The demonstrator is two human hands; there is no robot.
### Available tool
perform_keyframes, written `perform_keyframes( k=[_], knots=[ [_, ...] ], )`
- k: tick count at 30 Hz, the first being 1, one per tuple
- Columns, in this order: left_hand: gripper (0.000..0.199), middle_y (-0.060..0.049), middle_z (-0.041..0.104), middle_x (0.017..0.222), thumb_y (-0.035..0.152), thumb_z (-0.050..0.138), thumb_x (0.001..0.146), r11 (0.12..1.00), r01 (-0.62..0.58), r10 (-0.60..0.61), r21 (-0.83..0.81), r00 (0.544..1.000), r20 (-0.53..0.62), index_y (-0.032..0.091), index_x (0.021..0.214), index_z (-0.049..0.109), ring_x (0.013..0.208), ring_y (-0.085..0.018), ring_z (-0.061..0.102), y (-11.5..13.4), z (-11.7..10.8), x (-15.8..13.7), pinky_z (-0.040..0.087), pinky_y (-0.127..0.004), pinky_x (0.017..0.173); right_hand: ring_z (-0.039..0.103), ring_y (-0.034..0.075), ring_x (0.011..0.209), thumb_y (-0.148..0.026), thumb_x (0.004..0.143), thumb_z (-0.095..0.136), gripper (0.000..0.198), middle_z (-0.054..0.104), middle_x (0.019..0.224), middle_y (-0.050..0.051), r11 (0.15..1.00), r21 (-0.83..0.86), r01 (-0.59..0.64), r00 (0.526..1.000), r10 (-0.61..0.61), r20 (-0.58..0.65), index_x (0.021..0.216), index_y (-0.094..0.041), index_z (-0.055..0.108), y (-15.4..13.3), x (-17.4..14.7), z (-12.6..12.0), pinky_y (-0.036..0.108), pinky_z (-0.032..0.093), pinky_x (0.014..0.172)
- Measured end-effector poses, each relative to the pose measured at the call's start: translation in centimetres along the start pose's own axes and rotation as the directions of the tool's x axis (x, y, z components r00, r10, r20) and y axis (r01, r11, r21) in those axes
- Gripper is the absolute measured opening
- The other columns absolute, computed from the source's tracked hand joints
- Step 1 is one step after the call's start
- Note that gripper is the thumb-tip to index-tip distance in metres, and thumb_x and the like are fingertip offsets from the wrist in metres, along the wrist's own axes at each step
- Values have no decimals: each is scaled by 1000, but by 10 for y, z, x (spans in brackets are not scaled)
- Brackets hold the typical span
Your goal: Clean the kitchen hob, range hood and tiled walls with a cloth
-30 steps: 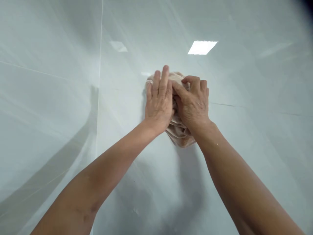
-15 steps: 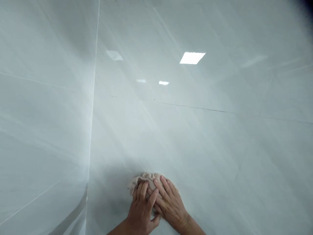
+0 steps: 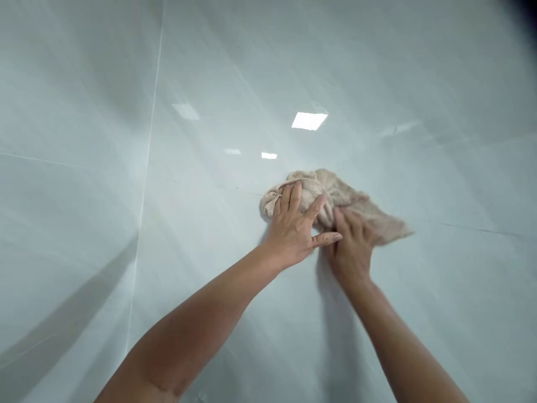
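Note:
A beige, crumpled cloth (image 3: pixel 348 193) lies against the glossy grey-white tiled wall (image 3: pixel 235 101), its loose end trailing to the right. My left hand (image 3: pixel 291 226) holds the cloth's left part to the tile with its fingers, while the thumb sticks out to the right. Close beside it, my right hand (image 3: pixel 354 240) grips the lower middle of the cloth. Its fingers are slightly blurred and partly covered by a fold. Both forearms reach up from the bottom of the view.
On the left, a pale upright line (image 3: pixel 142 196) marks the corner with another tiled wall (image 3: pixel 62 224). A thin dark joint (image 3: pixel 474 228) runs across the tile at the height of the cloth. Bright light reflections (image 3: pixel 309 121) show above the hands.
Both hands have moved up and to the right across the tile with the cloth. It was bunched under them and now spreads out to the right. My hands are further apart.

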State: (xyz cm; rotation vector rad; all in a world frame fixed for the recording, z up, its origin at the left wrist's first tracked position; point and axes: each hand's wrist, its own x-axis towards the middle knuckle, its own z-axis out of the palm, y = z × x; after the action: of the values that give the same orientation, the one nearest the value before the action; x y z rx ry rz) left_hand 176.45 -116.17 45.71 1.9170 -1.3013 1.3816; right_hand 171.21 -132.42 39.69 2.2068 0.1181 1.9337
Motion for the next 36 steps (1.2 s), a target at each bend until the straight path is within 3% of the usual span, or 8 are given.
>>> perform_keyframes(
  k=[5,9,16,21,25,29,33,36],
  knots=[
    [89,-25,34,162,78,48,88,990,2,-6,139,999,31,19,154,37,151,-47,30,37,32,-71,39,-68,116,61,29,119,-22,105,39,40,62,136,16,990,76,120,993,-120,-3,142,-19,55,-44,-111,2,51,52,100],
    [86,-20,31,166,74,61,85,970,30,-30,242,1000,-5,29,154,38,146,-47,37,59,66,-95,47,-64,105,60,31,121,-25,101,53,36,66,128,15,952,252,174,981,-191,41,135,-16,59,-4,-169,-23,48,51,98],
    [41,-8,41,162,28,51,97,945,-218,251,243,961,-112,21,138,55,146,-29,40,86,94,-37,49,-45,107,60,34,126,-28,101,52,36,67,128,21,917,240,-319,867,385,-316,129,-10,65,87,-125,-45,55,47,108],
    [46,-16,51,148,40,54,98,939,-259,293,228,947,-129,15,136,54,140,-29,45,12,68,-65,47,-45,112,50,39,141,-29,99,57,47,59,144,21,993,38,-107,954,114,-279,142,-11,57,109,-111,-11,59,43,113],
    [46,-18,42,153,41,56,95,939,164,-112,303,977,-180,25,139,57,142,-42,39,-96,-9,-112,36,-65,118,46,41,145,-28,96,61,62,53,151,21,987,-136,-83,971,49,-236,154,-14,46,115,-120,4,60,40,114],
    [63,-18,52,142,38,62,80,797,578,-518,173,803,-294,15,138,49,138,-36,47,-180,-83,-131,37,-58,121,41,40,149,-31,97,59,69,49,155,22,979,-173,-112,972,71,-225,159,-11,36,109,-122,6,62,33,121],
    [55,-15,60,125,47,66,75,726,664,-551,179,718,-425,18,120,55,120,-37,57,-183,-90,-117,45,-57,109,42,39,149,-30,97,60,70,49,155,22,971,-203,-128,970,79,-231,160,-13,36,105,-120,6,61,33,122],
    [42,-15,59,133,47,65,80,825,495,-383,273,844,-375,20,111,59,123,-38,54,-139,-57,-83,40,-56,110,42,39,149,-30,98,60,70,50,155,21,969,-207,-138,972,93,-214,160,-15,34,103,-118,5,61,35,122]
  ],
)
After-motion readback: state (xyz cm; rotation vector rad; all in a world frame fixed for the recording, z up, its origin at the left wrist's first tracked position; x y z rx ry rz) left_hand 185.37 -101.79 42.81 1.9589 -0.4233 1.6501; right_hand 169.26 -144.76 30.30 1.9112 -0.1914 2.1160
